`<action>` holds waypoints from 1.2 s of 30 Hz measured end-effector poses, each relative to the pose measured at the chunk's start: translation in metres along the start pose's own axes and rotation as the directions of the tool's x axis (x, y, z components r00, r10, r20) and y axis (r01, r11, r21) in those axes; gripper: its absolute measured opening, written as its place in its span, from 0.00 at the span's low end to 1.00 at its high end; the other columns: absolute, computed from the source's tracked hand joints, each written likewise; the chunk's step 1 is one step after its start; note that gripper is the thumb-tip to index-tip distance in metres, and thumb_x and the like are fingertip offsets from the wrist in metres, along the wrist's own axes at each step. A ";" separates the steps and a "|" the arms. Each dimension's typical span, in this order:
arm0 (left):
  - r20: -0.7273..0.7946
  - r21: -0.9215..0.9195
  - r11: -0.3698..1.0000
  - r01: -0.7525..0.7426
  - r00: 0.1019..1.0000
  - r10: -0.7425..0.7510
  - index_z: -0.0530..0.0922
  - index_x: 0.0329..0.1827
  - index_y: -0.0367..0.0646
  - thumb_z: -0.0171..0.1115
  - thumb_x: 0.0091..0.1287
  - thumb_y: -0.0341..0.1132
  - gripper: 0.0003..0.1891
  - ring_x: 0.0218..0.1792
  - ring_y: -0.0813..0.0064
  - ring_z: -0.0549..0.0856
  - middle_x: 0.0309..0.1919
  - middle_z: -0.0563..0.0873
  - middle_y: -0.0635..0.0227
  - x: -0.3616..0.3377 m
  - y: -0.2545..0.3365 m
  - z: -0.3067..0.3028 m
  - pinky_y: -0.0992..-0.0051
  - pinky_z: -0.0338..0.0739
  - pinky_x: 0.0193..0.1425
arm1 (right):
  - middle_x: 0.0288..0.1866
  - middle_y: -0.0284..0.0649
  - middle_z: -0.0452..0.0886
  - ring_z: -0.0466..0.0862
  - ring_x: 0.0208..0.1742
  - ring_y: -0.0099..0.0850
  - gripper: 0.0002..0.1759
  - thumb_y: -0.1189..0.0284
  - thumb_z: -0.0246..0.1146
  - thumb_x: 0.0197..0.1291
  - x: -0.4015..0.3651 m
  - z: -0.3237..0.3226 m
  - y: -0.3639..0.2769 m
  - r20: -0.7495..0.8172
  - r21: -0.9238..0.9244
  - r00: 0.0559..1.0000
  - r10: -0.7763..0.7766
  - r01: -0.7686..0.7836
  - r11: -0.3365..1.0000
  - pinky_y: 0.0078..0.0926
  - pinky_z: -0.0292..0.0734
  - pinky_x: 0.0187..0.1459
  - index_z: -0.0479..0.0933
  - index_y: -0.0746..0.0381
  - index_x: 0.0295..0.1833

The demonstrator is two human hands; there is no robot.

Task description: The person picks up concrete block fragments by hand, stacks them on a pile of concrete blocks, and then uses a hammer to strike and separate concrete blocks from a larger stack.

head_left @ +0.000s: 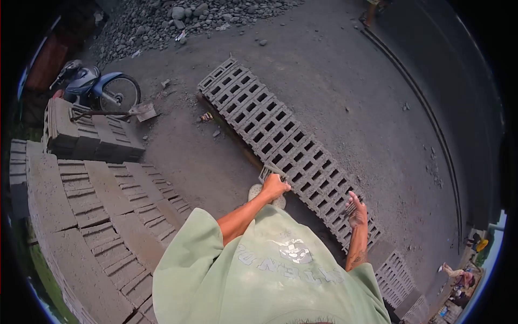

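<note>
the left hand is seen closed around the near end of a grey block, which is tipped up at the near edge of a long row of hollow blocks; the right hand is set further along the same edge, its fingers hooked over the rim of a second block and clamped there, the thumb raised; the two hands are held well apart; the row is laid flat on the dark ground, running diagonally away from the person, and each block's open cells are shown as dark holes whose contents cannot be told; a pale shoe is seen just beside the left hand; stepped stacks of blocks are piled to the left, and a shovel is laid across the far stack; a blue motorbike is parked behind it, near a heap of gravel; other people are seen at the lower right edge.
</note>
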State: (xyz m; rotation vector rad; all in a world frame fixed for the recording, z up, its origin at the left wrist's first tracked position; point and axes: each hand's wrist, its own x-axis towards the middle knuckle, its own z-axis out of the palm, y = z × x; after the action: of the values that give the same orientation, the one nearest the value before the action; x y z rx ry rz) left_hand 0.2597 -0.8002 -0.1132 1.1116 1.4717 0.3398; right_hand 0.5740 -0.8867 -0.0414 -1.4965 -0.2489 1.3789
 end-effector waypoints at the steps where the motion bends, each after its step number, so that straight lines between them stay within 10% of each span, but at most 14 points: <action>1: -0.013 0.036 0.999 -0.018 1.000 0.019 0.78 0.30 0.34 0.68 0.44 0.38 0.16 0.22 0.65 0.82 0.22 0.82 0.55 -0.015 0.012 -0.010 0.68 0.76 0.32 | 0.30 0.34 0.79 0.80 0.31 0.26 0.22 0.64 0.69 0.51 0.001 0.000 0.012 0.033 0.064 0.999 0.025 -0.027 0.998 0.22 0.79 0.36 0.75 0.66 0.47; 5: -0.086 0.100 0.994 -0.040 0.995 0.049 0.78 0.33 0.35 0.65 0.48 0.37 0.15 0.21 0.67 0.83 0.17 0.82 0.60 -0.043 0.032 -0.055 0.68 0.77 0.34 | 0.41 0.41 0.80 0.80 0.45 0.34 0.19 0.64 0.69 0.51 0.040 0.039 0.058 0.346 0.282 0.936 0.071 -0.176 0.943 0.32 0.77 0.51 0.74 0.65 0.44; 10: -0.426 0.370 0.929 -0.015 0.886 0.184 0.80 0.29 0.32 0.63 0.45 0.33 0.12 0.40 0.47 0.82 0.33 0.83 0.45 -0.050 0.054 -0.121 0.58 0.77 0.44 | 0.60 0.54 0.70 0.67 0.64 0.47 0.23 0.63 0.69 0.50 0.026 0.174 0.077 0.809 0.114 0.564 0.167 -0.429 0.896 0.45 0.57 0.68 0.73 0.64 0.48; 16: -0.568 0.467 0.881 -0.074 0.739 0.363 0.79 0.28 0.32 0.64 0.46 0.36 0.13 0.35 0.46 0.82 0.29 0.82 0.44 -0.047 0.051 -0.201 0.57 0.76 0.42 | 0.58 0.45 0.72 0.70 0.61 0.37 0.32 0.58 0.68 0.50 0.031 0.358 0.090 0.921 -0.140 0.306 0.241 -0.317 0.938 0.37 0.58 0.66 0.68 0.64 0.57; 20: -0.703 0.345 0.918 -0.195 0.594 0.391 0.79 0.28 0.34 0.61 0.50 0.37 0.12 0.36 0.46 0.81 0.28 0.81 0.45 -0.054 0.046 -0.288 0.56 0.73 0.47 | 0.58 0.39 0.72 0.69 0.61 0.32 0.35 0.56 0.67 0.51 0.016 0.471 0.094 0.911 -0.141 0.321 0.260 -0.350 0.926 0.36 0.58 0.65 0.66 0.62 0.60; 26: -0.773 0.480 0.870 -0.118 0.412 0.482 0.80 0.49 0.45 0.61 0.57 0.51 0.23 0.58 0.56 0.72 0.60 0.68 0.54 -0.109 0.034 -0.435 0.63 0.63 0.63 | 0.63 0.42 0.67 0.67 0.64 0.37 0.38 0.53 0.67 0.50 -0.026 0.622 0.089 0.958 -0.201 0.121 0.261 -0.366 0.909 0.37 0.59 0.65 0.64 0.61 0.63; 30: -0.866 -0.249 0.911 -0.329 0.496 -0.058 0.73 0.59 0.44 0.56 0.62 0.54 0.28 0.61 0.62 0.70 0.56 0.74 0.56 -0.085 -0.076 -0.526 0.66 0.65 0.61 | 0.66 0.45 0.64 0.64 0.66 0.41 0.42 0.51 0.67 0.48 -0.058 0.710 0.068 0.973 -0.220 -0.010 0.231 -0.342 0.913 0.38 0.57 0.67 0.63 0.62 0.64; 34: -0.685 -0.579 0.778 -0.245 0.663 -0.301 0.72 0.60 0.41 0.52 0.63 0.54 0.29 0.61 0.65 0.71 0.57 0.75 0.57 -0.028 -0.164 -0.560 0.69 0.67 0.60 | 0.69 0.52 0.56 0.60 0.69 0.44 0.55 0.44 0.68 0.41 -0.093 0.810 0.038 0.928 -0.257 -0.319 0.191 -0.179 0.950 0.40 0.54 0.68 0.55 0.69 0.67; 36: -0.497 -0.862 0.293 -0.413 0.801 -0.334 0.66 0.64 0.40 0.50 0.63 0.56 0.33 0.62 0.56 0.69 0.59 0.73 0.55 -0.006 -0.183 -0.583 0.60 0.62 0.64 | 0.70 0.55 0.52 0.58 0.70 0.44 0.62 0.40 0.68 0.37 -0.108 0.860 0.031 0.878 -0.257 -0.438 0.191 -0.094 0.962 0.41 0.53 0.69 0.51 0.71 0.68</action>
State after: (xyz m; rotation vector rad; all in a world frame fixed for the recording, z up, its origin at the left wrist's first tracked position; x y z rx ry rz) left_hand -0.3375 -0.6742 -0.0970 -0.0643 1.3311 1.5588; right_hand -0.1845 -0.5243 0.1721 0.3628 -1.2535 2.6537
